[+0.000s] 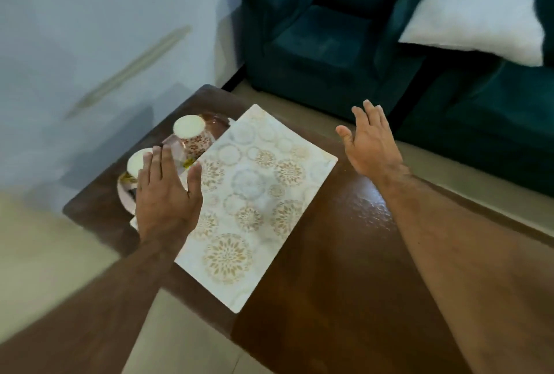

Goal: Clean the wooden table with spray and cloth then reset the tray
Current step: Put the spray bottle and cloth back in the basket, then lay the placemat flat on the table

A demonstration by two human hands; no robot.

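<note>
A white rectangular tray (254, 193) with gold floral circles lies flat on the dark wooden table (329, 268). Left of it stand two upturned patterned cups (192, 133) on saucers, one partly hidden behind my left hand (166, 193). That hand hovers open, palm down, over the tray's left edge. My right hand (371, 145) is open with fingers spread, just past the tray's right corner. Neither hand holds anything. No spray bottle or cloth is in view.
A dark green armchair (323, 43) stands beyond the table, with a white pillow (479, 4) on the sofa at the right. A pale wall fills the left. Beige floor shows around the table.
</note>
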